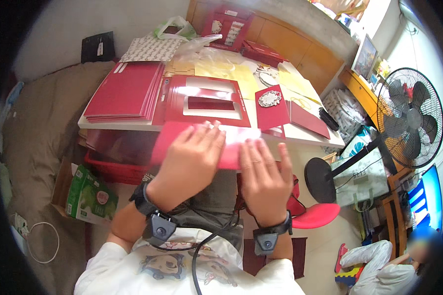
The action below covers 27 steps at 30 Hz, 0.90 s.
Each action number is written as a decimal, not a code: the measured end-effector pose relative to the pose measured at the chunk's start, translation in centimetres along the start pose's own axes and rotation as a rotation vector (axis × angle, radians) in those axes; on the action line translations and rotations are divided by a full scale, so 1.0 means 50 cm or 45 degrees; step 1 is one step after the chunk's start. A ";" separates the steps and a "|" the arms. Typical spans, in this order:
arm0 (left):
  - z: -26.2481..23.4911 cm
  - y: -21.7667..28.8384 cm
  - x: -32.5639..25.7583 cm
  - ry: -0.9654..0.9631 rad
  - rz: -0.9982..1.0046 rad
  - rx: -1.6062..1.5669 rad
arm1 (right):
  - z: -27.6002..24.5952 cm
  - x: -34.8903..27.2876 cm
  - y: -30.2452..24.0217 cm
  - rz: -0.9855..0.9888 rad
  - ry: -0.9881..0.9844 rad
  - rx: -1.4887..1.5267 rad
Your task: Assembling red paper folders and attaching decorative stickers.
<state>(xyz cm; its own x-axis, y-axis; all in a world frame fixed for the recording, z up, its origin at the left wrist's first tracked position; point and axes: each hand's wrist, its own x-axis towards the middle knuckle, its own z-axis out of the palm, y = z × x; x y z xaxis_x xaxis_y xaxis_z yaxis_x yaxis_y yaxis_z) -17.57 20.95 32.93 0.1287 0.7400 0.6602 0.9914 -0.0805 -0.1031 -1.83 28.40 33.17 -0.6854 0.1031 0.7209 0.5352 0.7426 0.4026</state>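
Note:
Both my hands are at a glossy red card sheet (233, 156), which shows just in front of the table's near edge; its left end is blurred. My left hand (194, 152) lies over the sheet's middle, fingertips at its far edge and thumb hidden. My right hand (267, 174) grips its right end, fingers on top, thumb also out of sight. Beyond them on the white table lies a red box panel (182, 111) with a cut-out window. To its left is a stack of red boards (128, 93). A red card with an ornate silver label (269, 99) lies to the right.
A white table (337, 142) also holds yellow sheets (241, 73), a plastic bag (197, 48) and a red display box (229, 27). A standing fan (411, 118) is at the right. A green carton (91, 194) and red crate (115, 169) sit low left. Another person (384, 270) sits at lower right.

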 end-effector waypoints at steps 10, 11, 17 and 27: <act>0.015 0.001 0.000 0.029 0.007 0.304 | 0.023 0.011 -0.021 0.068 -0.143 0.084; 0.016 0.000 -0.002 0.030 -0.003 0.248 | 0.032 0.008 -0.024 0.090 -0.146 0.134; 0.003 -0.041 -0.012 0.030 -0.025 0.179 | 0.030 0.002 -0.001 0.090 -0.116 0.151; -0.001 -0.012 -0.012 0.048 0.078 0.289 | 0.049 0.005 -0.032 0.067 -0.092 0.242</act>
<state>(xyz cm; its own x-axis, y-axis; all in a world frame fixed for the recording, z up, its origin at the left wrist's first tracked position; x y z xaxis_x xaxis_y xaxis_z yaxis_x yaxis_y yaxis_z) -18.24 20.52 32.63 0.1933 0.7125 0.6745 0.9517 0.0311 -0.3055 -4.08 28.90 31.33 -0.6962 0.1868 0.6932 0.4728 0.8458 0.2470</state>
